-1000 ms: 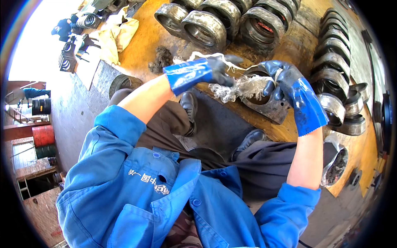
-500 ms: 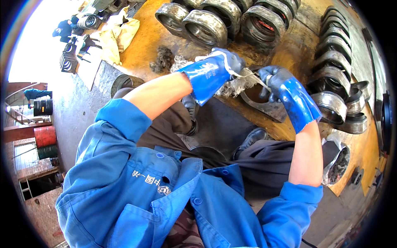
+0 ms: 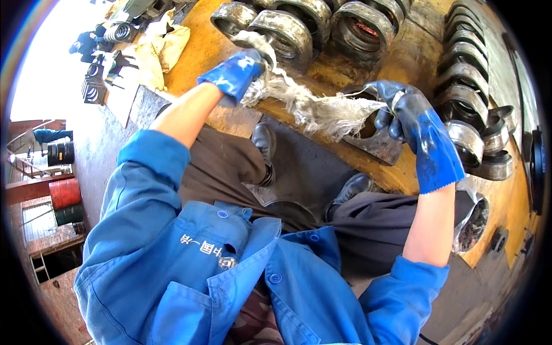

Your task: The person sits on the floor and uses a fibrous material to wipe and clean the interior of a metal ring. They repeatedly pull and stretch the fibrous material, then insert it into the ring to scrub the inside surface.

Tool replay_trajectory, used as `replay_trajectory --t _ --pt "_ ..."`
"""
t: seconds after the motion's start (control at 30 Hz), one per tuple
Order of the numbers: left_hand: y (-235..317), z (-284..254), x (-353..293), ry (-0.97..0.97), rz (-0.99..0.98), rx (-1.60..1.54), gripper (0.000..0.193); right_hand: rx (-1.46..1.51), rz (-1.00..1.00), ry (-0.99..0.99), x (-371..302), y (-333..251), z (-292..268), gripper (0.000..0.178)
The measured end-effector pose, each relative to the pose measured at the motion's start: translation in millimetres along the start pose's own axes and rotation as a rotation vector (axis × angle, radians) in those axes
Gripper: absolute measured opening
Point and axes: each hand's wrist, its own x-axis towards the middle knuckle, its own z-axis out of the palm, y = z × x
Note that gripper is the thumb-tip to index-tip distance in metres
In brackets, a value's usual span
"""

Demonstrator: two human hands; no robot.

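A loose hank of whitish-grey cotton waste (image 3: 313, 109) hangs stretched between my gloved hands, its strands frayed and sagging in the middle. At its upper left end my left hand (image 3: 241, 70), in a blue rubber glove, is closed on the yarn. My right hand (image 3: 401, 109), in a matching glove with dark stains, pinches the other end with bent fingers. Partly hidden behind the yarn and my right hand, a flat grey metal part (image 3: 379, 146) with a round opening lies at the edge of the brown work surface (image 3: 339, 154).
Thick metal rings (image 3: 282, 37) stand in rows at the far side. A long row of rings (image 3: 463, 75) curves down the right, beside stacked rings (image 3: 494, 164). Yellow cloth (image 3: 167, 52) lies far left. A bag of dark scraps (image 3: 472, 227) sits at right.
My left hand has moved left and drawn the cotton waste out into a long stretch. My right hand has shifted slightly right, still gripping its end.
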Motion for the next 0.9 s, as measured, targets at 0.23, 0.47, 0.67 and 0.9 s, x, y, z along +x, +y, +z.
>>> replay_trajectory --t 0.23,0.47,0.67,0.9 --pt "61.6 59.0 47.9 -0.304 0.012 -1.363 0.023 0.195 -0.119 0.174 13.1 -2.7 11.9 0.047" --pt "182.8 -3.9 28.6 -0.171 -0.166 -0.516 0.067 0.471 -0.052 0.142 33.7 3.2 18.3 0.039" --pt "178.2 -2.9 48.3 -0.15 -0.176 -0.175 0.031 0.559 -0.041 0.115 27.4 -1.1 24.5 0.032" --pt "132.3 -1.5 53.2 -0.05 -0.161 -0.043 0.025 0.447 -0.034 0.048 20.9 5.4 20.2 0.033"
